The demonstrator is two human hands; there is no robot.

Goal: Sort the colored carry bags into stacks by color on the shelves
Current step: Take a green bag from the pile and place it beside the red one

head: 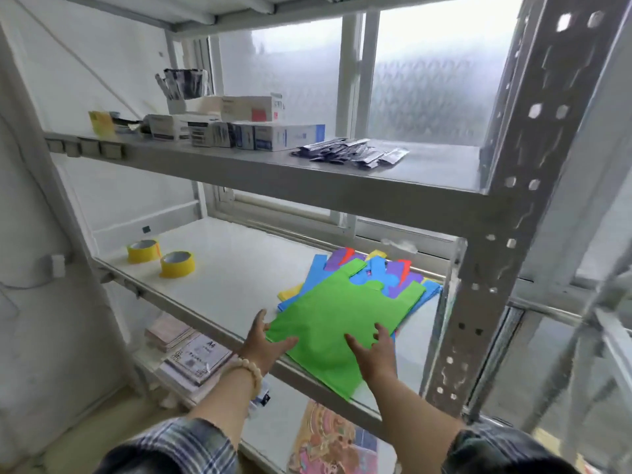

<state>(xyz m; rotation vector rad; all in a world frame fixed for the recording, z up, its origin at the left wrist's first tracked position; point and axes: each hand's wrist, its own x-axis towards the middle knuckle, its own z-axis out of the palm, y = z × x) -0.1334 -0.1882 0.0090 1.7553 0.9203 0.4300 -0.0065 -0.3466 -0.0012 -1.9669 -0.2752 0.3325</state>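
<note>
A green carry bag (337, 314) lies flat on top of a mixed pile of bags on the middle white shelf (239, 268), its near corner hanging over the shelf's front edge. Under it show blue bags (316, 268), purple bags (405, 273), red bag handles (349, 253) and a yellow bag (289, 293). My left hand (265, 343) holds the green bag's left corner, thumb on top. My right hand (374, 354) rests on the bag's near part with fingers spread.
Two yellow tape rolls (160, 260) stand at the left of the same shelf. The upper shelf (427, 167) carries boxes (239, 128) and dark sachets (352, 152). A perforated metal post (506, 213) rises at the right. Paper stacks (191, 354) lie on the shelf below.
</note>
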